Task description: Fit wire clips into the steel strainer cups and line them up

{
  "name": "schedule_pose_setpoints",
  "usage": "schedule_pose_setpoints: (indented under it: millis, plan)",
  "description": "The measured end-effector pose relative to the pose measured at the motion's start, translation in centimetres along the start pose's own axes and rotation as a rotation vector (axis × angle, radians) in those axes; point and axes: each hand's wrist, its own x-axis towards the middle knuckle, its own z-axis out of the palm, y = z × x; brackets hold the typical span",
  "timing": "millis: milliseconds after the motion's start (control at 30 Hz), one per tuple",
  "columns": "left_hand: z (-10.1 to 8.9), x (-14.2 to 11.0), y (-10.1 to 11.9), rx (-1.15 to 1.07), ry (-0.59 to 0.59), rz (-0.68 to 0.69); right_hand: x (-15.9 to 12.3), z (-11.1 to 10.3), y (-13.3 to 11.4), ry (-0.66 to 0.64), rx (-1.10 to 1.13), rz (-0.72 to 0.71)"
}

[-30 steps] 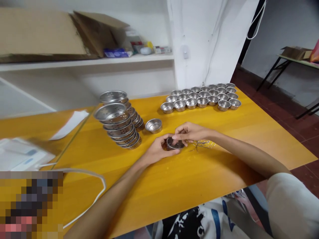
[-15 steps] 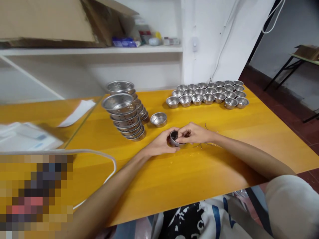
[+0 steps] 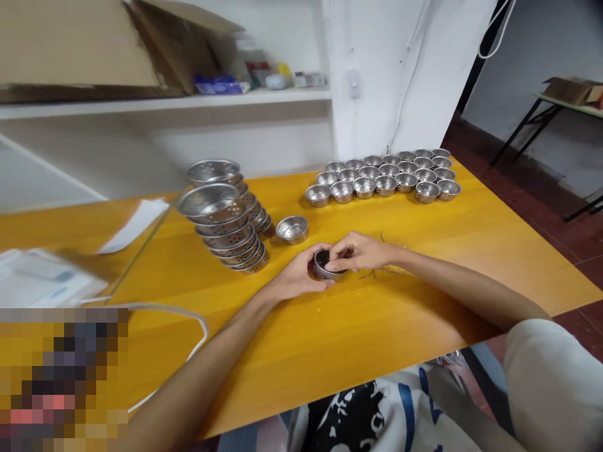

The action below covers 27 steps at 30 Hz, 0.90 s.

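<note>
My left hand [image 3: 301, 273] is wrapped round a small metal cup [image 3: 324, 271] with something dark inside it. The fingers of my right hand [image 3: 354, 252] are pinched together at the cup's opening; what they hold, if anything, is hidden. Thin wiry strands [image 3: 384, 270] lie on the table just right of the cup. Behind my hands stands a single perforated metal cup [image 3: 293, 230]. To its left rise tall, leaning stacks of such cups [image 3: 221, 213].
Rows of perforated metal cups [image 3: 365, 187] stand at the back right of the yellow table [image 3: 377, 351]. A white cable [image 3: 200, 326] and a paper sheet [image 3: 134, 226] lie on the left. Above is a shelf [image 3: 282, 95] with a cardboard box [image 3: 75, 47].
The whole view has shifted, so things sit a little further left. My left hand still grips the cup, and the right fingers remain at its opening.
</note>
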Motion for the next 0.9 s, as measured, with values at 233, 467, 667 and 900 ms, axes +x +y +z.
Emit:
schedule_pose_setpoints:
  millis: [233, 467, 667, 900]
  plan:
    - [1.3, -0.3, -0.3, -0.065, 0.274, 0.082, 0.3, -0.9, 0.5, 0.392, 0.041, 0.229]
    - [2.4, 0.0, -1.5, -0.006, 0.313, 0.182, -0.6, -2.7, -1.4, 0.263, 0.006, 0.428]
    - [2.4, 0.1, -2.5, 0.066, 0.295, 0.166, -6.0, -13.3, -0.8, 0.614, -0.931, 0.462]
    - [2.3, 0.2, -2.3, 0.096, 0.293, 0.155, -9.2, -18.8, 2.8, 0.675, -1.240, 0.704]
